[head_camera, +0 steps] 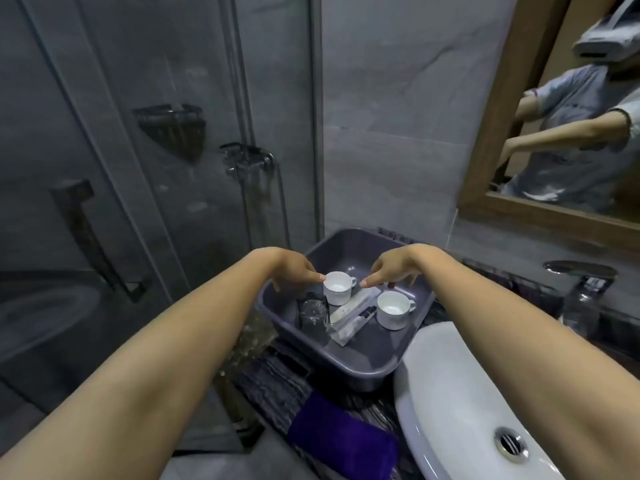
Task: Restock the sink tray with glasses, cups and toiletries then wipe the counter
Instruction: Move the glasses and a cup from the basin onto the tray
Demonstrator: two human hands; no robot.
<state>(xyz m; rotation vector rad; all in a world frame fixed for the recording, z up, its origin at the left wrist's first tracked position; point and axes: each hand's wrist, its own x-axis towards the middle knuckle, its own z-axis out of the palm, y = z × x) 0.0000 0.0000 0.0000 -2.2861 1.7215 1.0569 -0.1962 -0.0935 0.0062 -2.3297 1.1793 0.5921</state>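
Observation:
A dark grey plastic tray (pixel 363 367) stands on the counter left of the basin. Inside it are two white cups, one toward the back (pixel 336 288) and one to the right (pixel 393 310), a clear glass (pixel 313 315) at the left, and white packaged toiletries (pixel 353 315) lying between them. My left hand (pixel 294 270) hovers over the tray, fingertip touching the back cup's rim. My right hand (pixel 393 268) hangs above the tray, one fingertip pointing at the same cup's handle side. Neither hand grips anything.
A folded purple cloth (pixel 341 441) lies on the dark striped counter in front of the tray. The white basin (pixel 460 403) sits to the right, with a chrome tap (pixel 581 270) and a clear bottle (pixel 581 306) behind. A glass shower door is to the left and a wood-framed mirror at upper right.

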